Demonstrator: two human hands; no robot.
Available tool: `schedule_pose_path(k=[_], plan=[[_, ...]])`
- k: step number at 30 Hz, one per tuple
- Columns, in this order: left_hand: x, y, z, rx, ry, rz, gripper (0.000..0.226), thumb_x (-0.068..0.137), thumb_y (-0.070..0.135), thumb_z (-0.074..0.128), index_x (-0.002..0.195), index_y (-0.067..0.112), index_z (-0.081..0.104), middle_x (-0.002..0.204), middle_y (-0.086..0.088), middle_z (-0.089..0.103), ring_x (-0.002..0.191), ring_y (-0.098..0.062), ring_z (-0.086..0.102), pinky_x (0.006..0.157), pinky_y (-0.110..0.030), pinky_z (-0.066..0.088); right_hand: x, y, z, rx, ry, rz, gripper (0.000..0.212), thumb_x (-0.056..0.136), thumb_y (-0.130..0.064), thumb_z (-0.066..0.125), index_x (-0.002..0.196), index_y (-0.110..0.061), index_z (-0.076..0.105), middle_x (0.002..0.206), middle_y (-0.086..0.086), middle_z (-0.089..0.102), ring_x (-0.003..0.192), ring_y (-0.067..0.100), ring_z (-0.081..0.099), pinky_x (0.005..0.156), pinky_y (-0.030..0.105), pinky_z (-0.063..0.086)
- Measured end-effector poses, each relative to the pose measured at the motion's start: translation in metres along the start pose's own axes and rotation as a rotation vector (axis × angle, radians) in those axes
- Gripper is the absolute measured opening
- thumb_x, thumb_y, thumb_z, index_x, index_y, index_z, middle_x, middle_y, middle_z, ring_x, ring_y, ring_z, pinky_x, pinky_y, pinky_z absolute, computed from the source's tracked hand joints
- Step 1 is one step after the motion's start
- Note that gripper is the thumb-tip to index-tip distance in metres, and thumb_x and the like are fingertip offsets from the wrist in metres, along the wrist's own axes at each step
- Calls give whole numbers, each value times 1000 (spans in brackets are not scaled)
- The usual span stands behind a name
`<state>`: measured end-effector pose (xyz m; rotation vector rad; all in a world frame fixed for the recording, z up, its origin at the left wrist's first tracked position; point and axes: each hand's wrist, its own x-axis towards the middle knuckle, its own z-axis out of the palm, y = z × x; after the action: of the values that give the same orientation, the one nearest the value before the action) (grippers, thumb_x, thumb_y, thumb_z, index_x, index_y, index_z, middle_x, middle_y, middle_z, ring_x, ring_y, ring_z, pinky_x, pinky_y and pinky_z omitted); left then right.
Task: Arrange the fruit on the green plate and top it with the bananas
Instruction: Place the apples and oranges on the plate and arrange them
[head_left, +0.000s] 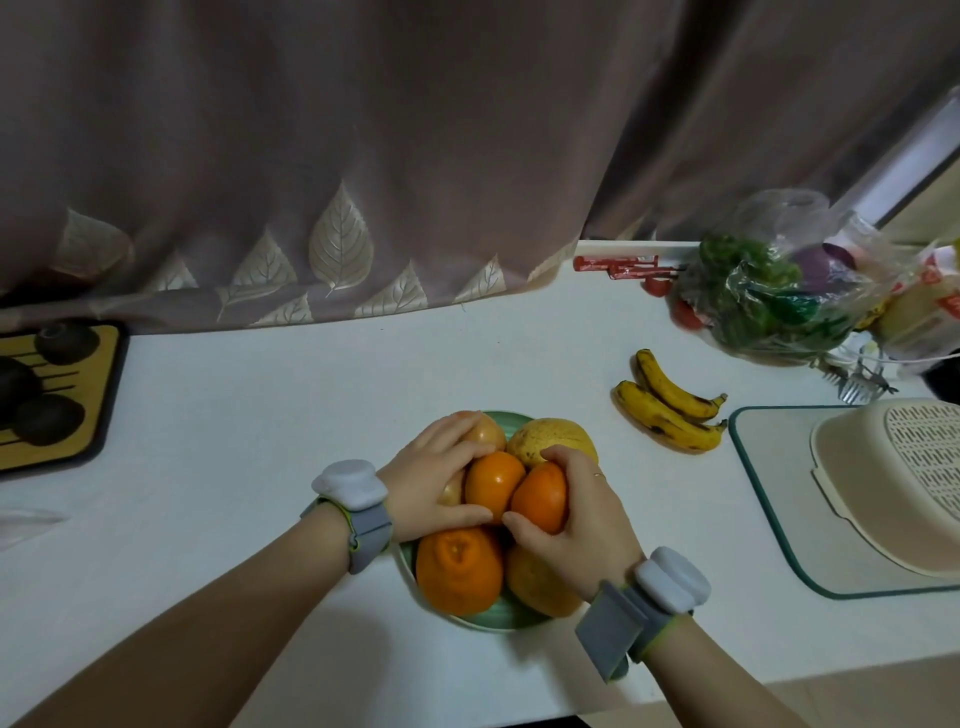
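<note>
The green plate (493, 618) sits on the white counter, piled with fruit: a large orange (457, 569) at the front, a yellow-brown fruit (535, 582) beside it, a yellow fruit (550, 441) at the back. On top lie two small orange fruits. My left hand (436, 478) cups the left one (493, 483) and rests on a pale fruit (485, 434). My right hand (582, 525) grips the right one (540, 499). Two spotted bananas (670, 408) lie on the counter, right of the plate.
A cream strainer basket (893, 483) stands on a green-edged board (769, 499) at the right. A plastic bag of vegetables (769, 291) and red packets (623, 265) lie at the back right. A tray with dark round fruit (52, 395) is at the left. A curtain hangs behind.
</note>
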<state>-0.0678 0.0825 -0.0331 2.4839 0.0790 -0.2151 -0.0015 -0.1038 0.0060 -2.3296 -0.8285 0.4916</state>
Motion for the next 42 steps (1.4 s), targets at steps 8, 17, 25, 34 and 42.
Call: schedule_pose_path(k=[8,17,25,34,42], plan=[[2,5,7,80,-83,-81,90,54,78,27,137,45,22,155,4,-15,141,-20,-17,115,-40,-3,2,11,-19,311,273,139,66,61,-44,63,118,-32,33,111,-4,49,97,19,53,83,33,45],[-4,-4,7,-86,50,-129,101,55,91,21,134,38,-13,144,14,-23,142,-17,-14,119,-39,2,1,11,-16,289,223,62,66,55,-59,59,113,-35,38,114,-8,50,103,14,52,88,31,45],[-11,-3,8,-353,149,-128,76,72,76,25,135,38,10,151,10,3,142,-10,4,118,-33,6,13,-8,-16,216,98,-66,70,62,-42,76,119,-32,36,110,-17,46,101,5,46,81,10,34],[-27,21,-5,-720,295,-182,43,84,40,45,126,39,37,130,6,49,118,-6,47,98,-11,37,37,-38,28,58,-80,-209,76,60,-52,69,124,-20,42,120,1,56,112,18,52,103,38,35],[-21,21,-6,-748,293,-214,60,56,54,63,113,46,46,119,10,55,114,-4,52,104,-33,42,43,-33,31,109,-140,-185,74,68,-29,77,130,-15,37,125,8,53,113,22,52,91,25,40]])
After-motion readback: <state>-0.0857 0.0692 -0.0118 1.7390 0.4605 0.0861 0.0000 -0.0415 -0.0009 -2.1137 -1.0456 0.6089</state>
